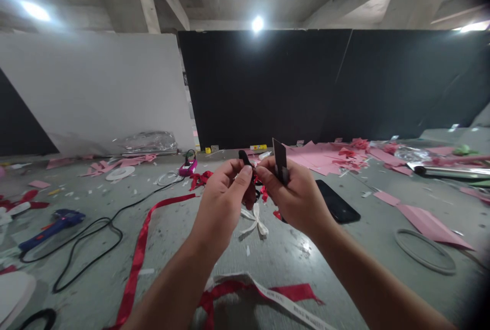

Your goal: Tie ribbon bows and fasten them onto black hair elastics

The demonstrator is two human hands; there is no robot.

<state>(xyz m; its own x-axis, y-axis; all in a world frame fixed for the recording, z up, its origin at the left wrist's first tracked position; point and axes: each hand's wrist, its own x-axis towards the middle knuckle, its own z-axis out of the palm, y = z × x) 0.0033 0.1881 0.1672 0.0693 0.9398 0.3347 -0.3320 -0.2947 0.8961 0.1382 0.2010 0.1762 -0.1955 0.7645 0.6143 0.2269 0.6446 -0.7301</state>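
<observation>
Two hands: both raised together above the grey table (184,248); fingertips almost meeting
Left hand (222,194): thumb and fingers pinched shut on a small black piece (245,158) and a bit of red ribbon bunched beneath it; exactly what the black piece is cannot be told
Right hand (296,194): fingers curled closed around a dark flat blade-like tool (279,159), which stands upright out of the fist; its lower end is hidden in the hand
White bow (255,221): lies on the table just below the two hands
Long red ribbon (140,253): trails across the table left of the left forearm, running toward the near edge
Printed white strip (285,304): near the lower edge, crossing more red ribbon
Black phone (337,202): flat on the table, just right of the right hand
Blue glue gun (53,225): far left; a black cable (88,248) loops beside it
Pink paper sheets (321,159): heaped behind the hands; more lie to the right
Grey ring (424,251): on the table, well right of the right forearm
</observation>
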